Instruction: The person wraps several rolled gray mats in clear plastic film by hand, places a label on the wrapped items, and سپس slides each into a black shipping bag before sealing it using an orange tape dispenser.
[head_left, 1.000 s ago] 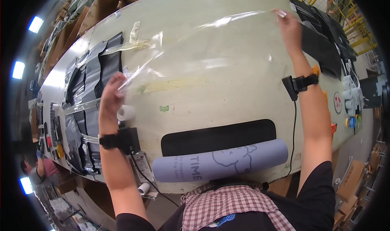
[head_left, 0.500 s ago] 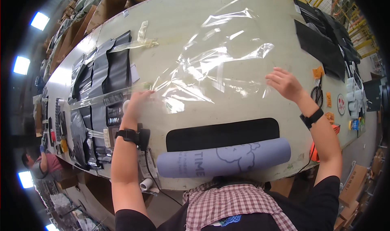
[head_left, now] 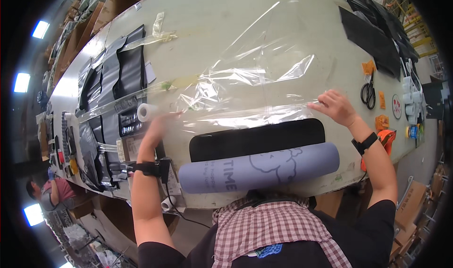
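A large crinkled sheet of clear plastic film lies over the table ahead of me. My right hand pinches its near right edge between thumb and fingers. At the near left corner is my left hand, blurred, its fingertips closed on the film. The near edge stretches fairly taut between both hands. Just below lies a mat, mostly rolled up: its purple-blue roll, printed with a line drawing and lettering, rests near the table's front edge. The black underside of its loose end lies flat beyond the roll, close to the film's edge.
Black plastic bags and a white tape roll are at left. To the right are black-handled scissors, an orange tool, small white rolls and more black bags. Another person sits far left.
Both hands have come nearer to me, drawing the film's near edge toward the mat. My right hand's fingers have closed on the film. The mat appears slightly higher in the picture.
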Demonstrator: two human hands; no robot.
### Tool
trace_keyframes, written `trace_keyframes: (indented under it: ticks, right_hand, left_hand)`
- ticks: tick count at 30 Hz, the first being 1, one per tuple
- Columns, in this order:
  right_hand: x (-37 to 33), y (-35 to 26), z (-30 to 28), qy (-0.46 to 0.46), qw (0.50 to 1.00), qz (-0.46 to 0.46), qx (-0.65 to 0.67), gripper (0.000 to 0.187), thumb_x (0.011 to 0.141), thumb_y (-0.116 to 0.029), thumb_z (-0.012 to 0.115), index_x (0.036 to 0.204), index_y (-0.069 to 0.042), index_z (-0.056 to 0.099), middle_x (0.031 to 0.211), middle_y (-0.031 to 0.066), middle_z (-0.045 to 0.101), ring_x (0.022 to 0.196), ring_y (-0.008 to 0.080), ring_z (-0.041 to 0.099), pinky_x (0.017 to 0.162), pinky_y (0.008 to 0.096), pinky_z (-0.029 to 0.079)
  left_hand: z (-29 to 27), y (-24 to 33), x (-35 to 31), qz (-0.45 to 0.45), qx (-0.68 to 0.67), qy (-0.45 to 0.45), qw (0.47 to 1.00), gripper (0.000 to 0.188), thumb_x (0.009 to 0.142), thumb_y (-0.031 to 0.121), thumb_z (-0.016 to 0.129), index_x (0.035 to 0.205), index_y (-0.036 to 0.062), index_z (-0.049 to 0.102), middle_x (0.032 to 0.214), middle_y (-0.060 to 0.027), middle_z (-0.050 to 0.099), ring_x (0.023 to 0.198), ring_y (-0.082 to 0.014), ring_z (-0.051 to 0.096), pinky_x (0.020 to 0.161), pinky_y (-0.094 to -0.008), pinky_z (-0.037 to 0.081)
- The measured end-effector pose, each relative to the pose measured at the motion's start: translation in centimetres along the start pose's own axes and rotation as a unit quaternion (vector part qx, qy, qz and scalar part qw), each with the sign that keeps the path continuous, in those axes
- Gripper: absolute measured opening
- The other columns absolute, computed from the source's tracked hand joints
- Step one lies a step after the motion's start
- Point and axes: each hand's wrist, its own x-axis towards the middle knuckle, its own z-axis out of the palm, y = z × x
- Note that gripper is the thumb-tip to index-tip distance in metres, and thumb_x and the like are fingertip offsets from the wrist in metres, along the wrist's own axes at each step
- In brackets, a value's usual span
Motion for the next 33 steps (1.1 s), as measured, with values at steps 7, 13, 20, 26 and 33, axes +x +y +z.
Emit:
trace_keyframes:
  ticks: [7, 13, 20, 26, 33]
  right_hand:
    - [-3.5, -1.5, 2.2, -0.053, 0.998, -0.035, -0.006, 0.048, 0.074, -0.009, 0.060, 0.118, -0.029, 0.062, 0.085, -0.0004, 0.048, 0.083, 0.0158, 0.052, 0.080, 0.0292, 0.048]
    - [-5.8, -2.5, 4.1, -0.055, 0.998, 0.006, -0.002, 0.049, 0.076, -0.007, 0.057, 0.120, -0.028, 0.060, 0.090, -0.0014, 0.048, 0.086, 0.0157, 0.053, 0.084, 0.0295, 0.047]
    - [-6.1, -2.8, 2.2, 0.006, 0.996, 0.085, 0.035, 0.042, 0.072, -0.005, 0.060, 0.110, -0.022, 0.067, 0.085, -0.0014, 0.049, 0.082, 0.0163, 0.052, 0.082, 0.0305, 0.047]
    - [-5.4, -2.5, 0.7, 0.047, 0.991, 0.106, 0.071, 0.037, 0.071, -0.002, 0.062, 0.104, -0.017, 0.070, 0.078, -0.0012, 0.053, 0.076, 0.0169, 0.054, 0.085, 0.0336, 0.048]
    - [-5.7, -2.5, 1.2, 0.029, 0.990, 0.122, 0.068, 0.028, 0.074, -0.002, 0.060, 0.096, -0.016, 0.071, 0.076, -0.0019, 0.055, 0.077, 0.0164, 0.055, 0.095, 0.0388, 0.046]
  left_hand:
    - [4.0, -2.2, -0.5, 0.161, 0.333, 0.093, 0.924, 0.044, 0.078, 0.004, 0.057, 0.121, 0.0071, 0.059, 0.108, -0.0179, 0.060, 0.106, -0.0343, 0.053, 0.094, -0.0400, 0.042]
    - [3.3, -8.4, -0.3, 0.178, 0.304, 0.153, 0.923, 0.078, 0.065, -0.008, 0.049, 0.137, 0.0224, 0.050, 0.103, -0.0100, 0.050, 0.069, -0.0138, 0.046, 0.062, -0.0218, 0.044]
    - [3.9, -5.2, -1.5, 0.193, 0.270, 0.114, 0.937, 0.080, 0.066, -0.010, 0.047, 0.140, 0.0212, 0.047, 0.107, -0.0104, 0.047, 0.061, -0.0087, 0.043, 0.061, -0.0212, 0.045]
    - [2.4, -4.9, -1.5, 0.117, 0.243, 0.060, 0.961, 0.085, 0.067, -0.012, 0.048, 0.145, 0.0210, 0.039, 0.101, -0.0059, 0.047, 0.057, -0.0049, 0.046, 0.053, -0.0205, 0.042]
    - [1.8, -3.2, -2.2, -0.024, 0.089, 0.047, 0.995, 0.082, 0.065, -0.008, 0.052, 0.144, 0.0137, 0.039, 0.091, -0.0048, 0.059, 0.057, -0.0043, 0.048, 0.050, -0.0207, 0.041]
